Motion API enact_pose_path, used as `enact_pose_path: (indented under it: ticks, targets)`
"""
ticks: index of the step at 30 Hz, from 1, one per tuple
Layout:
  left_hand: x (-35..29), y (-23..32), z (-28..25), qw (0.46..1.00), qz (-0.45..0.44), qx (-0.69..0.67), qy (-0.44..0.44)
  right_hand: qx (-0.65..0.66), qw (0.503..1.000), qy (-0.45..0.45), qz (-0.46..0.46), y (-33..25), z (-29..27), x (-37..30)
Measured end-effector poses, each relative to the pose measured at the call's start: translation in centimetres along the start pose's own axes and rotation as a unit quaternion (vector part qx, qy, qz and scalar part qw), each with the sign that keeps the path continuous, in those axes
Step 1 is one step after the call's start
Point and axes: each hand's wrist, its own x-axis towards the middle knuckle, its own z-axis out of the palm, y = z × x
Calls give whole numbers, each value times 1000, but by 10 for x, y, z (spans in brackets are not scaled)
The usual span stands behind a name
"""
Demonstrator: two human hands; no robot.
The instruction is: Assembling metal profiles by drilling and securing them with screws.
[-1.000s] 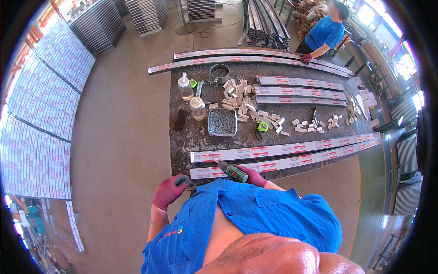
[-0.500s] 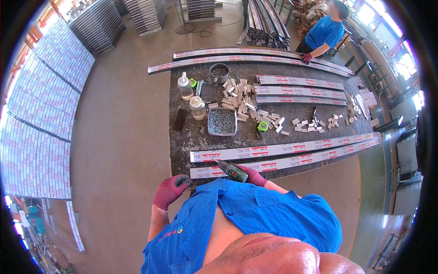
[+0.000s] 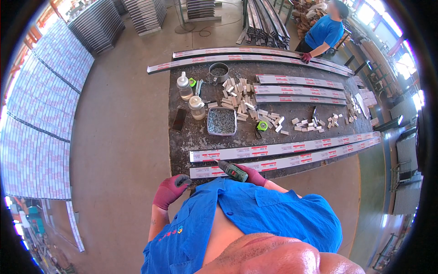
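Observation:
My right hand [image 3: 254,176], in a maroon glove, grips a green and black cordless drill [image 3: 234,171]. Its long thin bit points up and left, over the left part of two long white-faced metal profiles [image 3: 292,163] along the table's near edge. Beside the near profile's left end is my left hand [image 3: 172,190], gloved alike. Its fingers are curled together at the table's corner; whatever may be between them is too small to make out. Just beyond the drill lies the second long profile [image 3: 283,148], nearly parallel to the first.
On the dark table [image 3: 191,137] stand a square tub of screws [image 3: 222,121], a round metal tin [image 3: 219,72] and two squeeze bottles [image 3: 197,108]. Small metal blocks [image 3: 242,98], a green tape measure [image 3: 262,126] and shorter profiles [image 3: 300,92] lie beyond. A co-worker [image 3: 325,34] touches the far profiles.

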Motion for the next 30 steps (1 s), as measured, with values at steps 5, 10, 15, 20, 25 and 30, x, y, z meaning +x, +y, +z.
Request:
enact_pose_path:
  ticks: [5, 10, 15, 20, 25, 30]
  targets:
    - [0, -2, 1, 1000, 19, 0, 5, -27, 1000, 4, -3, -10, 1, -3]
    - [0, -3, 2, 1000, 11, -6, -2, -28, 999, 7, -23, -12, 3, -2]
    - [-1, 5, 0, 1000, -5, -7, -5, -17, 999, 15, -26, 3, 0, -1]
    - [0, -4, 6, 1000, 10, 0, 12, 34, 999, 17, -13, -5, 4, -1]
    - [0, -2, 5, 1000, 16, -4, 9, 208, 976, 17, 63, -30, 12, -4]
    - [0, -7, 6, 1000, 21, -6, 11, -93, 995, 19, -36, -19, 6, -6]
